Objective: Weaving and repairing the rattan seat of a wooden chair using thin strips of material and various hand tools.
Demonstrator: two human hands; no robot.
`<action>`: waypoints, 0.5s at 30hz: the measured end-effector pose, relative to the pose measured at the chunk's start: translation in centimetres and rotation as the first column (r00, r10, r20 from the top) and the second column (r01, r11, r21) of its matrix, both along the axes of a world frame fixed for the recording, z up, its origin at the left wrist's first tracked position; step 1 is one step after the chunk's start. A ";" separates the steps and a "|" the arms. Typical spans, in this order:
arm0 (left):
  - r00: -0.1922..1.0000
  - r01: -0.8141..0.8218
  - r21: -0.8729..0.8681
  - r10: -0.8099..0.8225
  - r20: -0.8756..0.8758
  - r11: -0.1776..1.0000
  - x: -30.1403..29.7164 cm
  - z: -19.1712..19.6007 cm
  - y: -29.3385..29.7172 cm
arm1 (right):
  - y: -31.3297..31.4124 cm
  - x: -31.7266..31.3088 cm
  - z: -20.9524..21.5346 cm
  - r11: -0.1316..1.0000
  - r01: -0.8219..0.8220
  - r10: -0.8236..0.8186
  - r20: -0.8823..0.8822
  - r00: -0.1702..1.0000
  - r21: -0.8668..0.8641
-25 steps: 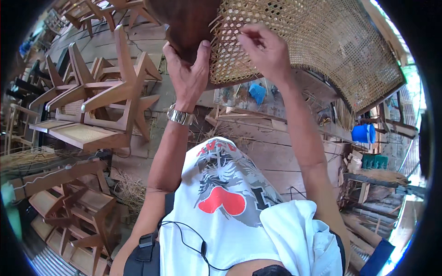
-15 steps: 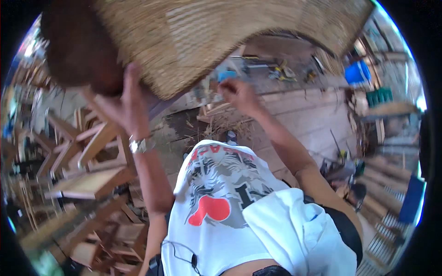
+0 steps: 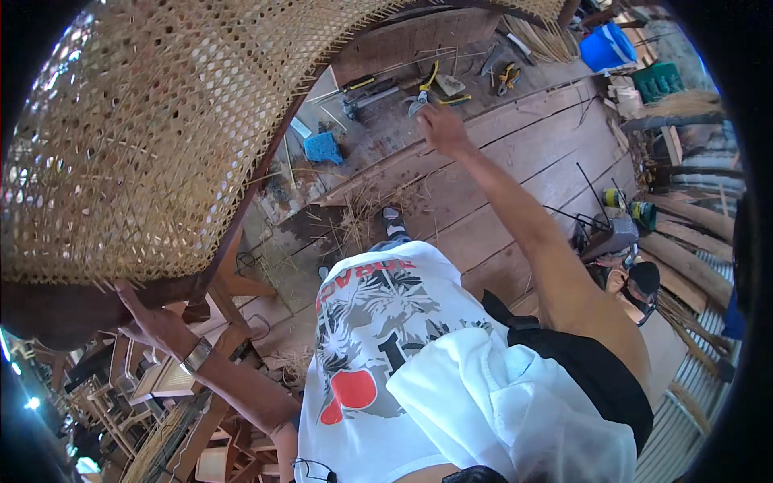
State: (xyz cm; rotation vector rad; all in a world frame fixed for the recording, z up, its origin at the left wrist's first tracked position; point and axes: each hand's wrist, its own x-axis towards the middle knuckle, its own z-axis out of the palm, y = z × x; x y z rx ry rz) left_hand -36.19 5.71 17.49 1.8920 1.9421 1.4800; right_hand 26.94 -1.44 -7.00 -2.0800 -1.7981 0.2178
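Observation:
At the upper left is a large woven cane panel [image 3: 161, 137] in a dark wooden frame, with cut strand ends bristling along its edge. My left hand [image 3: 157, 326], wearing a metal watch, grips the frame's lower edge; some of its fingers are hidden beneath the wood. My right hand [image 3: 441, 129] reaches forward to a low wooden bench [image 3: 378, 133], its fingers curled at the metal head of yellow-handled cutters [image 3: 432, 78]. Whether those fingers grip the cutters is hidden. A hammer [image 3: 370, 98] and a blue sponge-like block [image 3: 323, 148] lie left of that hand.
Yellow-handled pliers [image 3: 508, 78] lie farther right on the bench. A blue bucket [image 3: 606, 47] and a green crate [image 3: 659, 82] stand at the far right. Wooden chair frames [image 3: 169, 378] crowd the lower left. Cane scraps [image 3: 366, 213] litter the floor by my feet.
The cane panel and my left hand have swung left and lower in view. My right hand has moved out from near the panel's edge to the cutters on the bench.

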 end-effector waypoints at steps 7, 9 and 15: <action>0.806 -0.079 -0.138 0.145 0.574 0.987 0.2 -0.9 -0.4 | 11.3 5.6 -2.1 0.967 -0.154 0.190 0.171 0.967 -0.204; 0.846 -0.157 -0.188 0.230 0.480 0.970 1.1 -0.5 -1.3 | 13.6 6.0 -2.0 0.932 -0.239 0.279 0.121 0.953 -0.272; 0.895 -0.055 -0.014 0.056 0.442 0.998 2.6 -2.8 -0.5 | 13.6 10.2 -3.5 0.891 -0.274 0.408 0.373 0.833 -0.361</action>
